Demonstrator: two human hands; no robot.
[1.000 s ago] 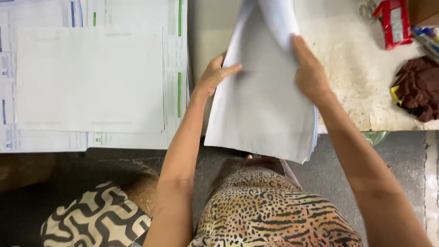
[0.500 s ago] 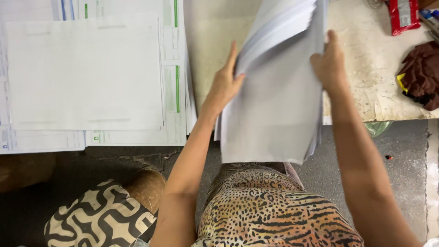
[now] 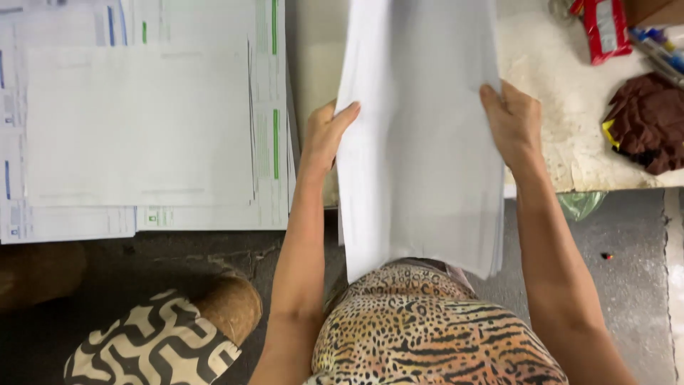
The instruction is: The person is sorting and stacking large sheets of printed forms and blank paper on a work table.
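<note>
a thick stack of white paper (image 3: 420,142) is now held higher and squarer than half a second ago, gripped on its left edge by the left hand (image 3: 326,137) and on its right edge by the right hand (image 3: 514,122), above the pale worktable (image 3: 556,107) and the lap. at far left, printed forms with green and blue bars (image 3: 271,114) are spread under a blank white sheet (image 3: 139,125). at top right a red packet (image 3: 604,28) is seen, with a crumpled brown cloth (image 3: 648,121) just below it.
</note>
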